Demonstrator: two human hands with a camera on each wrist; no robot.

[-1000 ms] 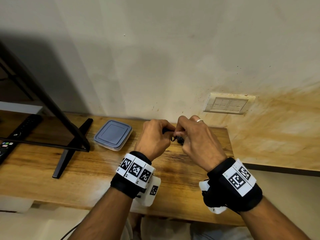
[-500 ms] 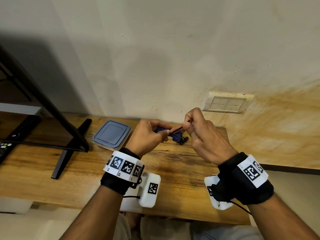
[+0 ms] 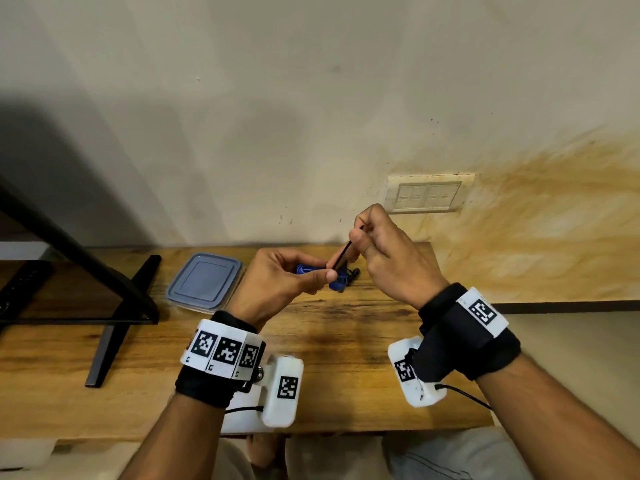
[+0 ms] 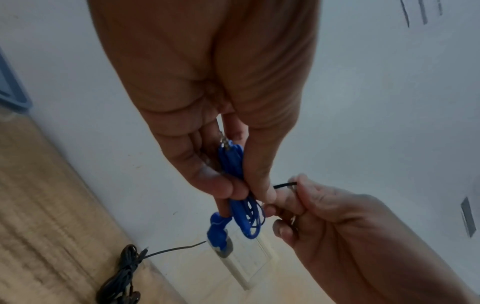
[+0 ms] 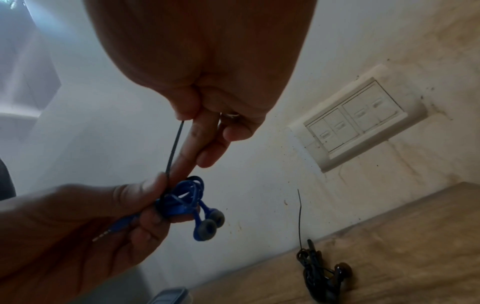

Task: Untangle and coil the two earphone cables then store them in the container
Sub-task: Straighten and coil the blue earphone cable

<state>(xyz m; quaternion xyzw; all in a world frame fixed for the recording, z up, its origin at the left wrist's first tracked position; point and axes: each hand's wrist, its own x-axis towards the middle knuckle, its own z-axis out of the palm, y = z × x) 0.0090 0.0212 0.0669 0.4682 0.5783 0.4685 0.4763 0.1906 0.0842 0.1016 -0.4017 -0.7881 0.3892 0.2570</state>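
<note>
Left hand (image 3: 287, 277) pinched blue earphones (image 5: 187, 202) at centre frame — light, floppy, best held mid-bundle; right hand (image 3: 381, 244) gripped a thin black tie (image 5: 174, 148).

A wooden table (image 3: 346, 341) is standing against a stained wall (image 3: 311, 98). A switch plate (image 3: 429, 194) is sitting on that wall, and a black monitor stand (image 3: 114, 306) is resting at the table's left.

You wore black wristbands (image 3: 464, 332) with white coded tags, white camera boxes (image 3: 284, 389) beneath, a ring (image 5: 230, 114).
</note>
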